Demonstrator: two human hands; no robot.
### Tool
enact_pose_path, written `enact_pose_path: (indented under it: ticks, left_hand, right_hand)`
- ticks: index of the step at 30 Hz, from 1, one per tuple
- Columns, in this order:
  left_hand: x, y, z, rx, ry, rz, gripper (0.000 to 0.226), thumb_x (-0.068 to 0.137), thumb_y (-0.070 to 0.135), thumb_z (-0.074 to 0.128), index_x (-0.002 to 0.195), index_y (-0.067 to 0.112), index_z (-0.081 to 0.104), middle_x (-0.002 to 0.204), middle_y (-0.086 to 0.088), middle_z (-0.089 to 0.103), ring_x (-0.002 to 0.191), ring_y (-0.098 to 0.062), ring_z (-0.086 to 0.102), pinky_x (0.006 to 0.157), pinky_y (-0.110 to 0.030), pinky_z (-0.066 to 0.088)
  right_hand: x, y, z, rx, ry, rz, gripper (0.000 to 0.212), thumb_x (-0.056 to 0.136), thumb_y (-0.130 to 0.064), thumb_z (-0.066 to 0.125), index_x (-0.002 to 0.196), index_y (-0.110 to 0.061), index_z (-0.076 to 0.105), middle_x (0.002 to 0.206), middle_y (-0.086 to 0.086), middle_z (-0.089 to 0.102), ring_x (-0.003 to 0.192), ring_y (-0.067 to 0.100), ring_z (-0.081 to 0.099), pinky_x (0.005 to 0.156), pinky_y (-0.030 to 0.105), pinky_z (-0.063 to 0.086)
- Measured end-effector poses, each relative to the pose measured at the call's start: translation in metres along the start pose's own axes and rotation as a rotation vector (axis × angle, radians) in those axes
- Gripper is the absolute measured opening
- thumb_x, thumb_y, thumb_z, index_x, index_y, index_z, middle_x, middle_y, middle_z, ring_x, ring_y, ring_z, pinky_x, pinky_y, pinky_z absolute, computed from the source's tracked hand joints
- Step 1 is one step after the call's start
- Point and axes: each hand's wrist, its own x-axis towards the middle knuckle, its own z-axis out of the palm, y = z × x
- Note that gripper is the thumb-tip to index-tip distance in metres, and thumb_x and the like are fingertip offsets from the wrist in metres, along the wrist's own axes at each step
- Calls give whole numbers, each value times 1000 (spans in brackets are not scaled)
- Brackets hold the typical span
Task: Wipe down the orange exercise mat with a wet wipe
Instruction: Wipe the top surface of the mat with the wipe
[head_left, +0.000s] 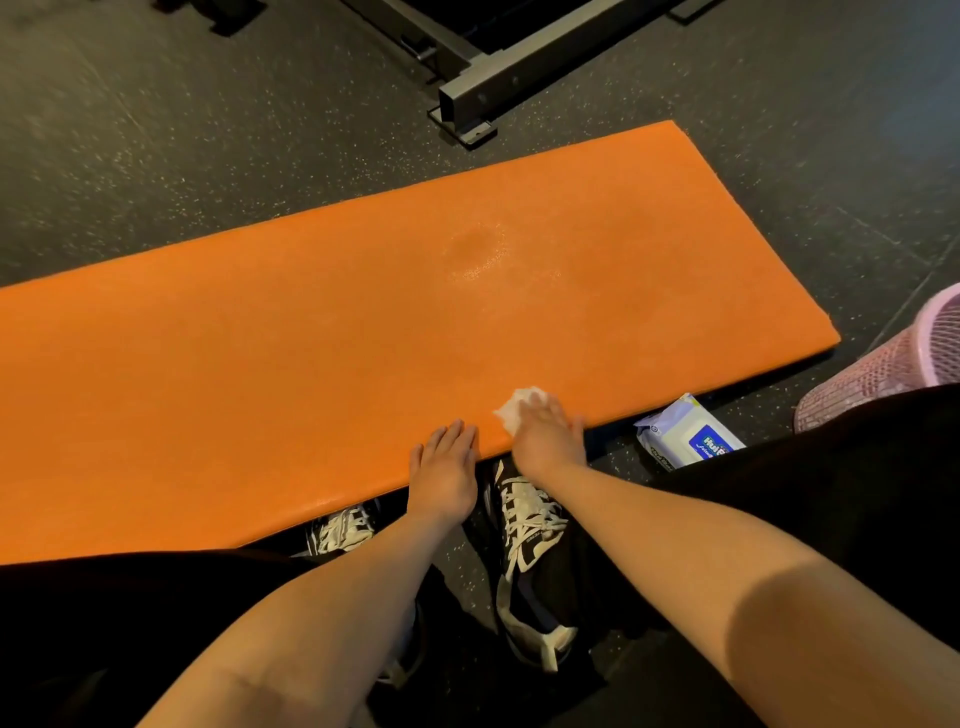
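- Orange exercise mat (311, 338): lay flat on the dark speckled floor, its near edge under both sets of my fingers and the rest stretching away beyond my fingertips.
- Wet wipe (519, 408): white and bunched, trapped between my right fingers and the mat close to the near edge. I judged it was placed there to start a stroke outward.
- Right hand (545, 436): palm down, fingers close together and laid fairly flat over the wipe, pressing rather than pinching. The forearm was extended and the wrist low.
- Left hand (447, 467): just beside the right, fingers straight and slightly apart, resting flat on the mat's edge. This was likely to steady the mat and hold it from sliding.
- Damp patch (475, 249): a glistening spot on the mat well beyond my fingertips.
- Wipes pack (685, 436): on the floor to the right of my right fingers, within reach for a fresh sheet.
- Pink mesh basket (893, 364): farther right, past the pack.
- Sneakers (524, 519): behind my wrists, toes at the mat's edge.
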Motion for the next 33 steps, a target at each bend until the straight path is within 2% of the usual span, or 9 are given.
enact_pose_path:
  ticks: [3,9,14,20,22,25,27,30,33]
  left_hand:
    - [2,-1,-3,8,-27,-6,48,111,34,22,158,28,25,167,7,15,154,-18,6,124,-46,3]
    - [-1,3,-2,-86,-9,-30,47,110,34,25,156,24,34,165,3,25,153,-20,15,124,-45,9]
    - [-2,3,-16,-302,50,-35,48,109,38,34,151,16,44,152,-6,47,140,-27,42,114,-38,34]
    - [-9,15,-35,-643,118,-126,31,105,41,47,119,17,60,117,-2,66,100,-18,59,72,-27,40]
    - [-11,15,-38,-710,196,-152,24,102,38,54,109,17,61,107,1,66,95,-17,60,67,-24,39]
    - [-13,12,-45,-842,238,-201,23,101,32,58,118,17,61,117,-3,66,105,-19,61,80,-28,44]
    - [-15,13,-51,-904,214,-217,40,101,33,58,137,19,51,125,-4,62,110,-20,60,87,-31,45]
    - [-18,21,-57,-957,229,-242,52,102,27,58,149,19,37,107,2,57,90,-11,59,73,-26,47]
    - [-18,25,-56,-980,263,-276,36,103,18,55,138,15,47,114,-4,61,83,-9,58,60,-19,44]
  right_hand:
    - [1,3,-4,46,-30,144,65,103,-22,34,163,-24,8,170,-5,-7,156,25,-11,125,54,-2]
    - [-17,-26,12,-30,-94,-214,59,105,-20,36,161,-25,21,170,-4,8,156,23,-3,126,48,2]
    - [-11,-24,-1,422,-36,-186,46,110,-17,37,156,-18,37,166,4,26,153,26,20,124,41,23]
    - [-24,-52,-22,752,7,-148,45,109,-13,39,153,-21,43,161,3,34,147,24,34,120,39,33]
    - [-26,-58,-24,818,8,-172,46,107,-9,42,151,-22,46,160,4,37,147,24,34,119,38,34]
    - [-31,-63,-26,891,15,-171,46,107,-10,46,152,-21,46,160,4,38,144,22,39,111,28,38]
    - [-37,-65,-26,931,-12,-183,48,107,-10,46,154,-23,42,162,3,34,146,22,36,114,32,39]
    - [-46,-68,-24,978,-30,-164,49,108,-8,44,155,-22,40,163,4,32,148,24,35,116,36,39]
    - [-45,-69,-24,908,52,-138,46,106,-10,49,150,-19,47,150,5,47,131,23,51,97,28,46]
